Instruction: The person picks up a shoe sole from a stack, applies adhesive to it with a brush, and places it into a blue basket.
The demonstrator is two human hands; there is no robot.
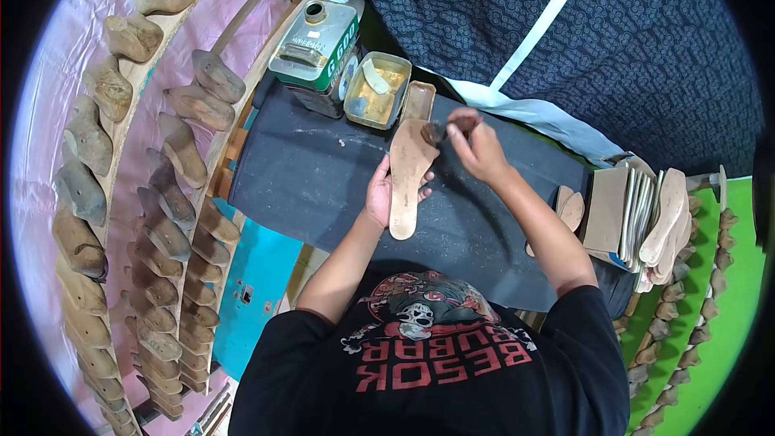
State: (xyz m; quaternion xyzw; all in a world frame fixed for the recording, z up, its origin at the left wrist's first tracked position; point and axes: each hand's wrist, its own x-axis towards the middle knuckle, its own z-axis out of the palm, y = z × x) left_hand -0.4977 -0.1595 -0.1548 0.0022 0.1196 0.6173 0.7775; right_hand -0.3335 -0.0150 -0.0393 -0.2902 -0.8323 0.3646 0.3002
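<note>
My left hand (379, 194) grips a tan shoe insole (406, 182) around its middle, palm at the left edge and fingertips showing past the right edge. The insole is held over the dark work table (323, 194), its wide toe end pointing away from me. In my right hand (482, 149), closed, is a brush (436, 134) with a dark head, partly blurred. Its head lies right at the toe end's right edge. Just beyond the toe sits a small brown rectangular tray (419, 99).
At the back left stand a green and white metal can (316, 52) and an open tin (355, 109) with yellowish residue. To the right are more insoles (570, 208) and a cardboard box (605, 210) beside stacked sheets. Racks of wooden shoe lasts (165, 234) line the left side.
</note>
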